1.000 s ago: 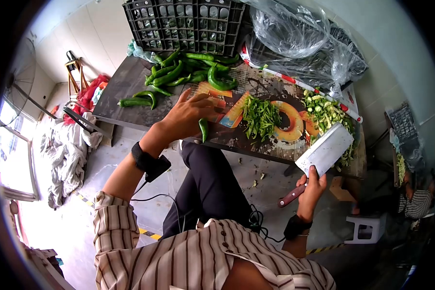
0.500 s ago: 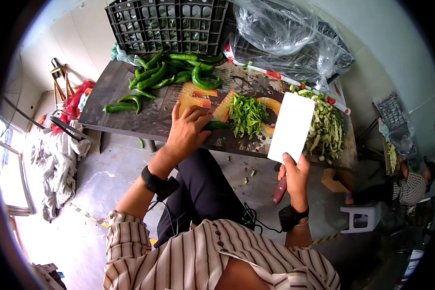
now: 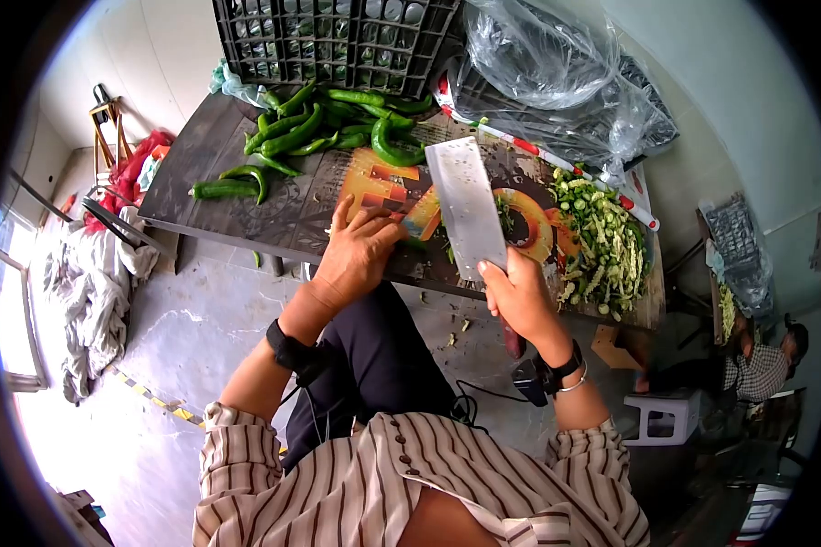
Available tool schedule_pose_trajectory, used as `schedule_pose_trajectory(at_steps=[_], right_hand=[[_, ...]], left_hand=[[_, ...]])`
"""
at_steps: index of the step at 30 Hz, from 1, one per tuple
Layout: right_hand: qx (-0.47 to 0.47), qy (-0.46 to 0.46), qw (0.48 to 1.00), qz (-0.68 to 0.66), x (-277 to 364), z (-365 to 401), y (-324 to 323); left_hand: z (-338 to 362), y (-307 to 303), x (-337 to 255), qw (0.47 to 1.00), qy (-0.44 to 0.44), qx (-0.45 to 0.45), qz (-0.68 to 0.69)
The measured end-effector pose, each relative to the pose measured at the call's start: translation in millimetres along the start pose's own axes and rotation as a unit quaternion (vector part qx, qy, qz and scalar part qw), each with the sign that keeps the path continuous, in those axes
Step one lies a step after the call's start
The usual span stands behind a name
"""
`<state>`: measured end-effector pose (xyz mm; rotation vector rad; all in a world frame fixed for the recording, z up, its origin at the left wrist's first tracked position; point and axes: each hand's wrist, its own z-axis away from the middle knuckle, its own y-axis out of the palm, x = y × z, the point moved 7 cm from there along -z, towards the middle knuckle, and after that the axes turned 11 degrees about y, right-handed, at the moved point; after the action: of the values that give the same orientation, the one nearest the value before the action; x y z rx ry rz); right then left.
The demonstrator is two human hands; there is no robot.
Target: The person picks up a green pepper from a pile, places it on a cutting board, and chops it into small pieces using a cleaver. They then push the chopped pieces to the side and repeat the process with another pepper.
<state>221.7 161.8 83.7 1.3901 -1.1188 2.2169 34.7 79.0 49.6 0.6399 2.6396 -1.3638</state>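
My right hand [image 3: 520,296] grips a cleaver [image 3: 468,205] by its dark red handle. Flecks of pepper stick to the broad blade, which is over the table to the right of my left hand [image 3: 363,251]. The left fingers are curled down on a green pepper [image 3: 415,243], mostly hidden beneath them. A few green slices show beside the blade. Farther right lies a heap of chopped pepper [image 3: 607,251], pale strips mixed with green slices. Whole green peppers [image 3: 292,137] are piled at the back left, and one curved pepper [image 3: 392,148] lies nearer the blade.
A black plastic crate [image 3: 337,41] stands behind the peppers. Clear plastic bags [image 3: 556,64] lie at the back right. The table [image 3: 201,214] has its near edge by my legs. At far right, a person [image 3: 762,369] sits near a grey stool [image 3: 663,415].
The cleaver has moved left, from beside the right heap to near my left hand. The green slices from the table's middle are largely gone from there, and the right heap shows more green.
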Motion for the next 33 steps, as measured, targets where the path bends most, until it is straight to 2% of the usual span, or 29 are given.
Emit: schedule_pose_trajectory(at_steps=[2, 6, 8, 11, 18, 23, 33], right_hand=[[0.004, -0.010, 1.000, 0.026, 5, -9, 8], [-0.005, -0.054, 0.991, 0.122, 18, -23, 14], [-0.009, -0.108, 0.974, 0.197, 29, -27, 17], [-0.005, -0.135, 0.963, 0.234, 37, -32, 23], [0.014, -0.128, 0.949, 0.289, 39, -40, 33], [0.005, -0.157, 0.937, 0.313, 45, -40, 35], [0.028, -0.134, 0.932, 0.337, 46, -47, 37]], left_hand=[[-1, 1, -4, 0.999, 0.029, -0.041, 0.000], [-1, -1, -5, 0.998, 0.023, -0.063, 0.019], [0, 2, -2, 0.997, 0.017, -0.070, 0.013], [-1, 2, -1, 0.997, 0.012, -0.081, 0.012], [2, 1, 0, 0.994, 0.011, -0.105, 0.006], [2, 1, 1, 0.994, -0.001, -0.110, 0.013], [2, 1, 2, 0.994, -0.010, -0.110, 0.017]])
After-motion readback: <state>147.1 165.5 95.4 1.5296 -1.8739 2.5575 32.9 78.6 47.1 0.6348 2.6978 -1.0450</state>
